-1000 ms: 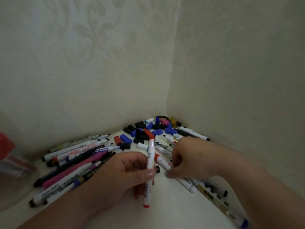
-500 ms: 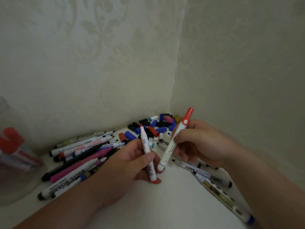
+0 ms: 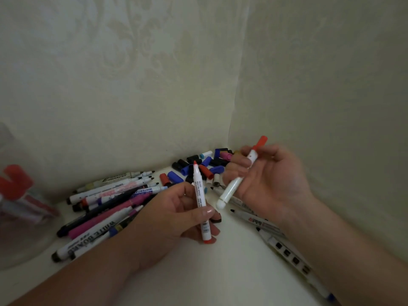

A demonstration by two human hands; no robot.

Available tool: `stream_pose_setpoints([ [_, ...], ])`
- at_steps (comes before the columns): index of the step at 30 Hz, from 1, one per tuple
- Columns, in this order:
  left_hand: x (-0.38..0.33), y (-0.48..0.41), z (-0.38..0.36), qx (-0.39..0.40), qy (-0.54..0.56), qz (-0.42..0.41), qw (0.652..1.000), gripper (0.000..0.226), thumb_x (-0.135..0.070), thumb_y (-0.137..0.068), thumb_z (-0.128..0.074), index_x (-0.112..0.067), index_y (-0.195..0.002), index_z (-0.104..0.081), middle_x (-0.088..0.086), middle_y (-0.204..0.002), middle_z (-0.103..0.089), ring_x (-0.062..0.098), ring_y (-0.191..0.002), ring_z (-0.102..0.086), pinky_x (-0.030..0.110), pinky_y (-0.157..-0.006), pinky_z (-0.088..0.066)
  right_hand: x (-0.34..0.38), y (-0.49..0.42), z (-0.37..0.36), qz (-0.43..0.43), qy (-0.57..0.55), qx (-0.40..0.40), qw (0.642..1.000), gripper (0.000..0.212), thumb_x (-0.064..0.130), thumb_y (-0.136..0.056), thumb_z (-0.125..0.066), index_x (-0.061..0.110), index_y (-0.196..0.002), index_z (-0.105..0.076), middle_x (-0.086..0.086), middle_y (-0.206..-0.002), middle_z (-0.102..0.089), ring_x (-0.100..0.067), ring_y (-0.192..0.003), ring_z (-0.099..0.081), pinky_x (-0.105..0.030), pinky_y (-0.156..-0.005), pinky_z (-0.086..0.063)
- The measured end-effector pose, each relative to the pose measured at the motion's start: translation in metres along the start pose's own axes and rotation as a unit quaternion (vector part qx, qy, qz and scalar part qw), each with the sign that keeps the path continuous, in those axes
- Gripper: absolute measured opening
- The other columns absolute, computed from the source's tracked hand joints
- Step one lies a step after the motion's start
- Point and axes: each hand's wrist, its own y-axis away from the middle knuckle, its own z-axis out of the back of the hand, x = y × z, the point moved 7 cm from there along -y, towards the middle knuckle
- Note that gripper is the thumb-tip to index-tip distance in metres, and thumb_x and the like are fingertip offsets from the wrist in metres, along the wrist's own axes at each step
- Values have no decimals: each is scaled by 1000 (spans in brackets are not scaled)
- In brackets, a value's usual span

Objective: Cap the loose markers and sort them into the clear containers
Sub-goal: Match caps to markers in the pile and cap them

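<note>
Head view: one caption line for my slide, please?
Left hand holds an uncapped marker, right hand holds a capped marker, beside loose caps.

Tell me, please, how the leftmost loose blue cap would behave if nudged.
The blue cap lies on its side and looks round, so it would probably roll. Small and plastic, it is likely light and stiff. The red cap close beside it might block it on that side.

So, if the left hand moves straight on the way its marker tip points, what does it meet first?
Probably the loose caps in the corner; the left hand aims its red marker at them. Depth is unclear, so it may pass above them and reach the wall.
</note>
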Motion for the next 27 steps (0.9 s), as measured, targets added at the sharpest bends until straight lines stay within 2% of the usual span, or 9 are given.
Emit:
stream_pose_setpoints([
  [2,0,0,-1,-1,2,-2,1000,41,-13,-76,-70,1,-113,-59,24,-94,-73,39,-78,-72,49,-72,-61,4,0,6,-5,-43,0,999,45,52,-90,-46,14,-67,-42,4,-62,-23,-11,-53,-20,-25,-51,-24],
  [3,1,0,-1,-4,4,-3,1000,39,-14,-76,-69,0,-112,-61,23,-92,-73,38,-76,-71,49,-72,-61,6,0,8,-10,-43,-2,999,51,59,-90,-45,16,-64,-39,5,-58,-22,-10,-50,-17,-24,-48,-20],
  [6,3,-2,1,-10,4,-2,1000,34,-16,-78,-68,-3,-109,-66,23,-91,-73,37,-76,-71,50,-73,-61,12,-1,11,5,-20,-16,1000,43,48,-90,-39,19,-59,-33,6,-48,-19,-10,-41,-13,-21,-44,-11],
  [9,4,-2,1,-5,-5,-3,1000,33,-17,-78,-68,-5,-109,-67,23,-91,-73,37,-77,-71,50,-75,-60,16,-1,11,39,-9,-35,999,24,28,-78,-36,20,-56,-30,6,-47,-17,-10,-41,-10,-18,-43,-9],
  [11,4,-2,1,-1,-14,-4,1000,35,-17,-78,-67,-6,-110,-66,22,-91,-73,38,-79,-71,50,-76,-60,17,0,11,55,-13,-48,997,20,25,-75,-36,20,-56,-30,7,-48,-17,-10,-41,-11,-18,-43,-9],
  [17,3,0,-1,7,-19,-1,1000,34,-23,-78,-64,-6,-107,-68,22,-91,-73,37,-78,-72,48,-70,-62,13,-3,18,36,-58,-45,997,33,33,-87,-38,18,-58,-36,7,-48,-23,-9,-38,-19,-18,-40,-15],
  [22,2,0,-2,14,-16,2,1000,27,-30,-80,-64,-17,-100,-75,21,-88,-73,37,-76,-72,46,-60,-62,14,-2,16,38,-27,-44,998,27,27,-82,-37,18,-57,-35,7,-48,-21,-9,-39,-16,-18,-42,-12],
  [24,1,0,-2,18,-16,-1,1000,28,-31,-79,-64,-17,-101,-75,20,-86,-73,36,-75,-72,44,-59,-61,11,-2,13,24,-33,-30,999,33,36,-88,-41,18,-60,-37,7,-50,-23,-9,-40,-18,-19,-41,-15],
  [27,0,0,-5,16,-3,-7,1000,36,-28,-78,-64,-6,-107,-68,18,-81,-72,33,-69,-71,42,-57,-61,9,-2,11,13,-27,-19,999,40,52,-90,-48,16,-74,-39,3,-63,-31,-10,-52,-24,-22,-49,-22],
])
